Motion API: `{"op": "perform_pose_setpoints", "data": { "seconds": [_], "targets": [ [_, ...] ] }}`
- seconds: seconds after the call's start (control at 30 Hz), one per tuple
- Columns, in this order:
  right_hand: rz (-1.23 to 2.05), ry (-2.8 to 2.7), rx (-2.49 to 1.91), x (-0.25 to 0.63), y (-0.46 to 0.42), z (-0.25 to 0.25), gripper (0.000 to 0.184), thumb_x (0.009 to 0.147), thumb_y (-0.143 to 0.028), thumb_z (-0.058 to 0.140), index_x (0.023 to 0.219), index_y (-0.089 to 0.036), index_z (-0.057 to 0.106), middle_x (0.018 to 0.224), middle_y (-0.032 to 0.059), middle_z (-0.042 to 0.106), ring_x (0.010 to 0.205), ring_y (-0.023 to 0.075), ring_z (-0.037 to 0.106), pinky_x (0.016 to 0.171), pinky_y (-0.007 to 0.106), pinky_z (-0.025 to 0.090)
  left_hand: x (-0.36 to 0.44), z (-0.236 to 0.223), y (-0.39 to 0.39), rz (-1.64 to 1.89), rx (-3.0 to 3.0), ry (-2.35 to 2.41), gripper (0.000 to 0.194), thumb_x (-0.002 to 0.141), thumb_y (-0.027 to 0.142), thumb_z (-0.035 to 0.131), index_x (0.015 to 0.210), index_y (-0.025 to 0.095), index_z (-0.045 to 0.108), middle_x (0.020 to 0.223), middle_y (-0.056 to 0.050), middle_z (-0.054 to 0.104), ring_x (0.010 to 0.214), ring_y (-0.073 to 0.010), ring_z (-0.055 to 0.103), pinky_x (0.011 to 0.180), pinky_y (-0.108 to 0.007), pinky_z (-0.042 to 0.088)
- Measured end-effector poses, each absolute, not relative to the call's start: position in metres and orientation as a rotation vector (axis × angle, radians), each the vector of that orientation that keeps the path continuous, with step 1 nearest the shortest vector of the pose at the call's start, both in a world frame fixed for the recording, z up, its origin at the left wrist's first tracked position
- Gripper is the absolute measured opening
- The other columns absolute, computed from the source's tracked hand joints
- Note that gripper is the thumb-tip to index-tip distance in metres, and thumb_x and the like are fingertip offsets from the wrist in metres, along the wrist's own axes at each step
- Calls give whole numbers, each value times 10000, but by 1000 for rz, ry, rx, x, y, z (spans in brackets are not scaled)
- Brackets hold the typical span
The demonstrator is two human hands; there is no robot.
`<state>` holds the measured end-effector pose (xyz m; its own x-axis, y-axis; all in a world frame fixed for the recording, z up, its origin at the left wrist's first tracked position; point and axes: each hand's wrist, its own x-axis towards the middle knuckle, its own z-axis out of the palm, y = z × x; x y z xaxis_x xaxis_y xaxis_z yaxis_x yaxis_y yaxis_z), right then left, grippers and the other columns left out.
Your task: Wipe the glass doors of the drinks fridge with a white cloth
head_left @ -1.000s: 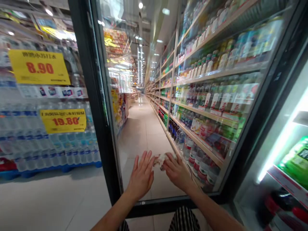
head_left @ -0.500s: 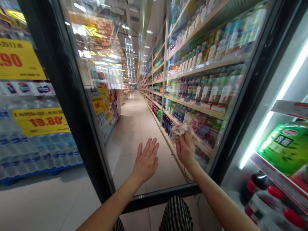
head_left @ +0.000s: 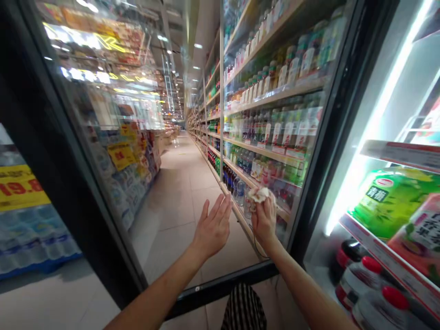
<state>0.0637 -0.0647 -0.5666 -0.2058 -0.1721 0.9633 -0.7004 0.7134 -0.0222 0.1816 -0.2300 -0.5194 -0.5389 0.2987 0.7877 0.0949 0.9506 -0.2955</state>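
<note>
A glass door [head_left: 178, 238] in a black frame [head_left: 330, 114] stands before me, tilted in view. My right hand [head_left: 264, 224] is closed around a crumpled whitish cloth [head_left: 260, 196], which lies against the lower right part of the pane. Left of it, my left hand [head_left: 213, 229] is open, palm toward the glass and fingers stretched out. Whether its palm touches the pane I cannot tell. Part of the cloth is hidden behind my right fingers.
Shelves of bottles [head_left: 275, 128] show in the glass. At right is a lit cooler shelf [head_left: 388, 256] with green drink packs [head_left: 395, 201], above red-capped bottles [head_left: 371, 266]. Yellow price signs [head_left: 20, 188] and packed water [head_left: 37, 238] stand at left. A striped trouser knee [head_left: 244, 307] is below the door frame.
The cloth in my right hand has moved slightly down the glass. My left hand has shifted a little to the right, still flat. The view has turned right, showing more of the cooler.
</note>
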Motion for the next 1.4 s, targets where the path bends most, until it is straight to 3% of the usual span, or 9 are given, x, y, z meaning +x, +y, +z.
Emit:
{"op": "perform_pose_setpoints", "data": {
  "seconds": [0.13, 0.27, 0.47, 0.6, 0.73, 0.9, 1.1, 1.3, 1.4],
  "targets": [
    [494, -1800, 762, 50, -45, -578, 378, 807, -144, 416, 1171, -177, 511, 1338, 129, 390, 1331, 292, 223, 1008, 530, 323, 174, -521, -223, 268, -339, -2124, 502, 789, 212, 451, 1284, 139, 401, 1380, -72, 385, 1341, -187, 218, 1122, -417, 70],
    [682, -1752, 467, 25, -27, -565, 491, 843, -198, 356, 1332, -152, 353, 1408, 160, 290, 1329, 291, 218, 1027, 544, 288, 167, -516, -217, 268, -357, -2104, 487, 799, 222, 441, 1276, 130, 409, 1386, -79, 373, 1346, -194, 204, 1120, -426, 65],
    [677, -1803, 486, 22, -10, -603, 535, 859, -221, 378, 1381, -199, 262, 1398, 160, 301, 1306, 299, 264, 980, 573, 326, 166, -521, -220, 297, -394, -2135, 496, 793, 209, 439, 1282, 134, 406, 1387, -71, 372, 1346, -189, 202, 1126, -419, 52],
    [799, -1781, 377, 0, 5, -576, 533, 867, -215, 328, 1390, -163, 240, 1414, 165, 265, 1322, 284, 225, 1027, 560, 262, 165, -521, -221, 305, -396, -2156, 520, 791, 204, 436, 1304, 140, 379, 1393, -82, 360, 1348, -187, 195, 1124, -428, 55],
    [873, -1779, 308, 0, 2, -576, 522, 873, -236, 297, 1380, -113, 264, 1416, 182, 249, 1329, 271, 208, 1066, 493, 240, 169, -527, -224, 311, -403, -2171, 536, 782, 203, 441, 1309, 137, 372, 1388, -87, 368, 1348, -190, 197, 1125, -426, 49],
    [892, -1787, 327, 27, -10, -621, 509, 866, -268, 319, 1355, -126, 310, 1370, 191, 307, 1294, 294, 269, 998, 547, 304, 181, -540, -233, 318, -393, -2207, 514, 785, 212, 453, 1292, 146, 398, 1386, -72, 374, 1343, -191, 212, 1126, -426, 44],
    [934, -1726, 243, -4, -2, -567, 525, 883, -249, 268, 1387, -106, 232, 1415, 200, 234, 1327, 304, 200, 1043, 555, 222, 198, -529, -249, 272, -294, -2152, 502, 796, 221, 460, 1289, 156, 395, 1360, -80, 414, 1338, -189, 225, 1119, -442, 71],
    [777, -1734, 498, 49, -54, -587, 469, 850, -234, 384, 1314, -168, 385, 1338, 176, 374, 1283, 324, 295, 968, 579, 331, 217, -533, -269, 231, -196, -2145, 557, 784, 216, 478, 1324, 184, 342, 1350, -87, 427, 1331, -195, 244, 1113, -442, 109],
    [707, -1707, 561, 61, -75, -568, 469, 845, -212, 377, 1310, -153, 383, 1353, 189, 346, 1306, 335, 243, 965, 607, 309, 221, -538, -274, 241, -217, -2157, 571, 787, 219, 479, 1335, 186, 323, 1351, -85, 425, 1330, -190, 245, 1116, -437, 95]
  ]
}}
